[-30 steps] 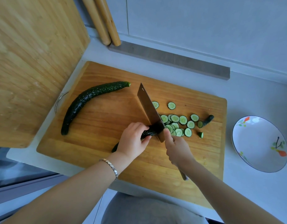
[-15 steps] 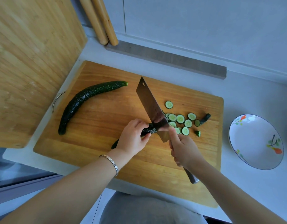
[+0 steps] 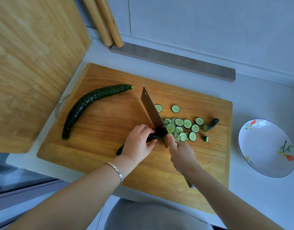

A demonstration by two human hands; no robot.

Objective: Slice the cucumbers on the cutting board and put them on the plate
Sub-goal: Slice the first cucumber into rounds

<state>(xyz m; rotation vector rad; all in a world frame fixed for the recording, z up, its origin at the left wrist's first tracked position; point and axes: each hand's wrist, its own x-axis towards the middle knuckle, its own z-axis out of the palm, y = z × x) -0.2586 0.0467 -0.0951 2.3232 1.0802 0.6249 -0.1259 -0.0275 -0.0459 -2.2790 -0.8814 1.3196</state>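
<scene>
The knife is lower than half a second ago. Its blade, then lifted and leaning over the slices, now stands on the cut end of the cucumber. The right hand grips the handle, one finger against the blade. The left hand curls over the cucumber just left of the blade, holding it on the cutting board. One slice the blade hid shows beside it again. The whole cucumber lies unmoved at the board's left, and the plate sits right of the board.
</scene>
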